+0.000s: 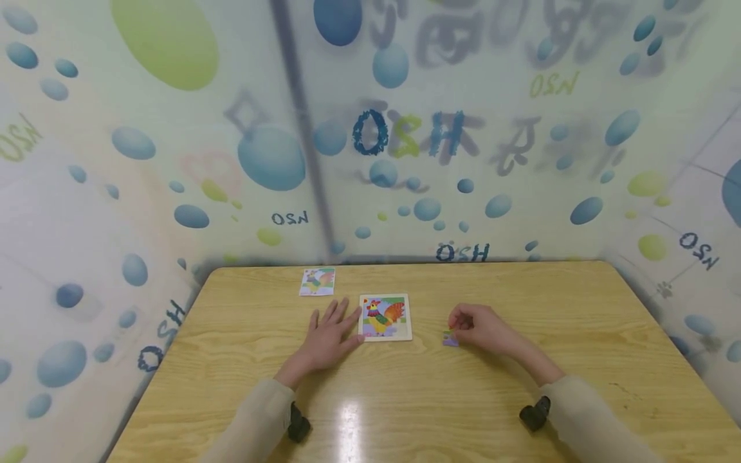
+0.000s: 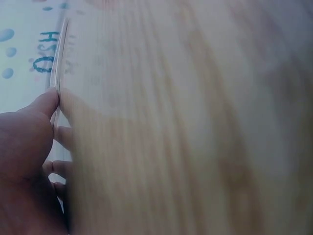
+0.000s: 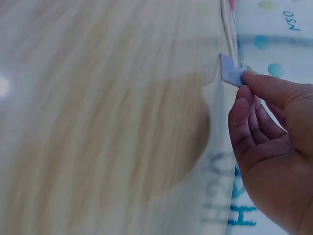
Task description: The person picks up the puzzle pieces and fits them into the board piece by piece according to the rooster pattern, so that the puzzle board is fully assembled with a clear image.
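Note:
In the head view, a square jigsaw puzzle of a rooster [image 1: 379,316] lies in a pale-rimmed tray [image 1: 410,321] near the table's middle. My left hand [image 1: 325,341] rests on the table with fingers spread, its thumb and forefinger at the tray's left edge. At the picture's lower right a pale patch shows. To the right of the tray, my right hand [image 1: 480,328] pinches a small puzzle piece [image 1: 449,339] with purple and green on it. The right wrist view shows this puzzle piece [image 3: 231,71] between thumb and fingertips, its greyish side facing the camera.
A small printed card [image 1: 317,282] with a similar rooster lies behind my left hand, near the table's back edge. The wooden table [image 1: 243,386] meets a patterned wall covering [image 1: 509,161] at the back. Both wrists carry a dark device.

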Demonstrator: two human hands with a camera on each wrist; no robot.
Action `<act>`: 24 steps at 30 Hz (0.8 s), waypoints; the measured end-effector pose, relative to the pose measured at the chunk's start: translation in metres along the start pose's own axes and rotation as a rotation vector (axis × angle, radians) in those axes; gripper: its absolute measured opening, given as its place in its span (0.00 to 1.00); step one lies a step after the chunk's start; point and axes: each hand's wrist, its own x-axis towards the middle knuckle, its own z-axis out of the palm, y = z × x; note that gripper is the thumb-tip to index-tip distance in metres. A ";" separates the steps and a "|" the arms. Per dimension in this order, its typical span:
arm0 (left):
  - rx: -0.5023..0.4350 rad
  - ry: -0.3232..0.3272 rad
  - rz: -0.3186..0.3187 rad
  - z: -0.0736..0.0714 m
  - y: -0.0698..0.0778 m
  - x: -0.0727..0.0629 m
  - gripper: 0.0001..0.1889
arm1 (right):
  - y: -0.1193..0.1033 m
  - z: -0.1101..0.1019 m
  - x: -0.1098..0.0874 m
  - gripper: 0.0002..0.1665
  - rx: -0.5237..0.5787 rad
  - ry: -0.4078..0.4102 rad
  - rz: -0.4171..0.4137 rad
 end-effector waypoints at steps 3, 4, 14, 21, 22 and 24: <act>0.005 -0.001 -0.005 -0.001 0.001 0.000 0.34 | -0.007 0.009 0.012 0.08 0.019 -0.006 0.000; 0.006 -0.002 -0.006 -0.001 0.001 0.000 0.34 | -0.010 0.011 0.015 0.08 0.024 -0.009 0.001; 0.017 -0.006 0.003 0.002 0.001 0.000 0.34 | -0.037 0.037 0.043 0.08 0.061 -0.005 0.000; 0.027 -0.005 -0.003 0.000 0.002 0.001 0.34 | -0.041 0.049 0.057 0.07 0.085 -0.005 -0.029; 0.023 0.000 0.001 -0.001 0.003 0.001 0.34 | -0.041 0.050 0.059 0.06 0.084 -0.009 -0.033; 0.016 0.008 0.008 -0.001 0.002 0.000 0.33 | -0.041 0.052 0.062 0.06 0.081 -0.018 -0.039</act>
